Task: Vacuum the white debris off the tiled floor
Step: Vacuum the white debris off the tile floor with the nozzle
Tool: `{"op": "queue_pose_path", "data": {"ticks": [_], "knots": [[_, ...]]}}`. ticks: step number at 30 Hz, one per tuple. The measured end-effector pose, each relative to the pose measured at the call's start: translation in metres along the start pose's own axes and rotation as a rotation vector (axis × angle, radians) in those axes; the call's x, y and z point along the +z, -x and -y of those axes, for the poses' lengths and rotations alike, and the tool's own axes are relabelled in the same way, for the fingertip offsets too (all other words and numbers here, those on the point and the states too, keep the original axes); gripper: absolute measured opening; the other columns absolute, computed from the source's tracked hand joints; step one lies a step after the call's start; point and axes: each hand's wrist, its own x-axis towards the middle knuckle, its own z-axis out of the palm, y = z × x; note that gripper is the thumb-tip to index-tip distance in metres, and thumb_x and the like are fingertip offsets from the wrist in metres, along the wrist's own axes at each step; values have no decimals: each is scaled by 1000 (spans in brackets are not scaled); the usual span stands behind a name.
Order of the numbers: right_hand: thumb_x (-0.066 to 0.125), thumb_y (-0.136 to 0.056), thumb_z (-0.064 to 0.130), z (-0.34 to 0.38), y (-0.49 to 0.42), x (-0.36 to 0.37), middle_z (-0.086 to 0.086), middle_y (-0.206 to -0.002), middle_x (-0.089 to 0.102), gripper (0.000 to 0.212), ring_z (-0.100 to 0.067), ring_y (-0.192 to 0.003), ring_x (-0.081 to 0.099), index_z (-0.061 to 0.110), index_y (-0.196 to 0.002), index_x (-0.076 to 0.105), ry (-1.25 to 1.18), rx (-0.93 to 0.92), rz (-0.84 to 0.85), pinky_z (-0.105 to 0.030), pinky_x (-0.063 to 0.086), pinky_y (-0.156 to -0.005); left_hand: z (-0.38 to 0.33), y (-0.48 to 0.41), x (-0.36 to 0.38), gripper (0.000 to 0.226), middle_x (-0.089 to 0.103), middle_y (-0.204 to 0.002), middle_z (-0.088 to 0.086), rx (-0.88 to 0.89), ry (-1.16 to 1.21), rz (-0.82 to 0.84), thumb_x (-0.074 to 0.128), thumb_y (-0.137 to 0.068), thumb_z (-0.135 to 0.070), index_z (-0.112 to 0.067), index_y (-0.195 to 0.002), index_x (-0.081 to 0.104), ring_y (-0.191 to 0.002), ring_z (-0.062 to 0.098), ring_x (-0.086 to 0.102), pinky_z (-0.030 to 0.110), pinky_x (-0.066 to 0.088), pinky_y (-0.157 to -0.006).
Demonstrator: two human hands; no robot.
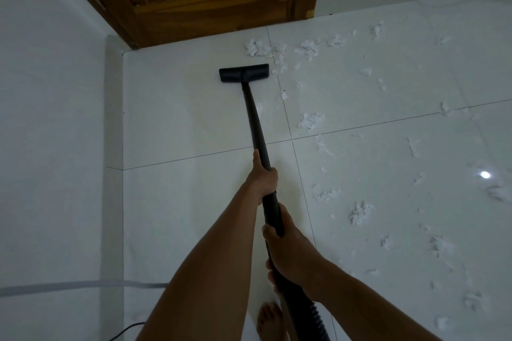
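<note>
Right of hands (291, 255) on wand (256, 119), debris (310, 120).

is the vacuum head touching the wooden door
No, the black flat vacuum head sits on the white tiled floor, apart from the brown wooden door.

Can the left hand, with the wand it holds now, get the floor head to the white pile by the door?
Probably yes: the left hand grips the wand, and only bare tile lies between the floor head and that pile.
</note>
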Motion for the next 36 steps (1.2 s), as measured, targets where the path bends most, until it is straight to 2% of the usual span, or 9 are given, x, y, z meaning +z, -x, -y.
{"op": "queue_pose_path", "data": {"ticks": [12, 16, 20, 25, 29, 33, 36], "knots": [[41, -110, 34, -9, 12, -1, -13, -84, 59, 56, -16, -55, 57, 56, -153, 14, -22, -2, 11, -25, 51, -46, 8, 8, 8, 78, 54, -134, 17, -2, -7, 15, 41, -104, -24, -44, -156, -14, -85, 23, 59, 42, 57, -86], [40, -110, 35, 1, 3, -10, -13, -86, 60, 55, -17, -58, 58, 56, -154, 15, -14, -10, 8, -25, 52, -48, -5, -3, 8, 78, 52, -138, 18, -4, -3, 9, 41, -104, -23, -44, -156, -13, -96, 29, 61, 42, 56, -86], [41, -109, 33, 17, -9, -21, -13, -84, 60, 54, -19, -59, 59, 57, -152, 19, -41, -17, 15, -29, 55, -52, -22, -18, 6, 79, 53, -137, 21, 3, 12, 2, 42, -103, -22, -44, -156, -12, -86, 24, 58, 43, 57, -87], [41, -109, 30, 35, -25, -31, -9, -82, 60, 55, -17, -59, 60, 50, -155, 19, -18, -60, 6, -29, 56, -55, -43, -34, 1, 80, 55, -134, 20, 5, -4, -4, 42, -103, -21, -43, -156, -12, -82, 23, 57, 38, 53, -75], [39, -110, 31, 44, -34, -31, -9, -78, 58, 55, -10, -46, 54, 49, -157, 17, 22, -76, -19, -19, 46, -40, -52, -40, -6, 79, 51, -139, 17, 13, -19, 4, 41, -103, -20, -42, -156, -13, -85, 23, 57, 37, 53, -76], [39, -110, 33, 56, -41, -32, -9, -77, 57, 55, -9, -44, 52, 50, -157, 15, 25, -66, -32, -18, 44, -38, -63, -48, -11, 77, 42, -149, 11, 23, -26, 3, 40, -105, -21, -40, -157, -12, -91, 21, 56, 37, 49, -81], [39, -110, 33, 68, -49, -38, -8, -75, 57, 57, -8, -41, 51, 51, -157, 13, 34, -64, -43, -18, 44, -38, -72, -60, -13, 76, 43, -147, 10, 24, -30, 7, 41, -106, -21, -41, -157, -12, -85, 18, 55, 37, 49, -80]]}}
